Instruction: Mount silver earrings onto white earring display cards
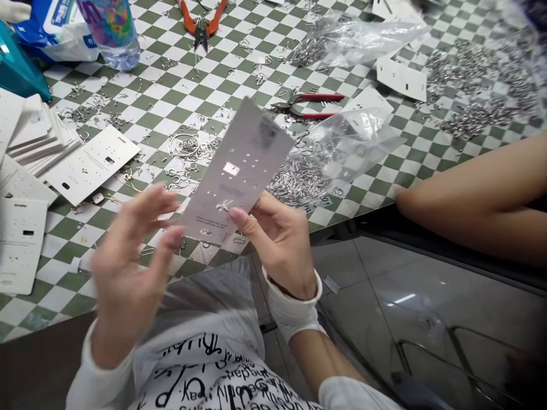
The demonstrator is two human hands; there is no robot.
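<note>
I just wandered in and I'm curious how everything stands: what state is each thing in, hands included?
Right hand: closed on the punched card
Left hand: open, blurred, beside the card
Punched card: held tilted above the table
Orange-handled pliers: handles spread
Red-handled pliers: lying down, handles apart
Nearer clear plastic bag: crumpled
Card stack: uneven
Plastic bottle: standing, top out of view
</note>
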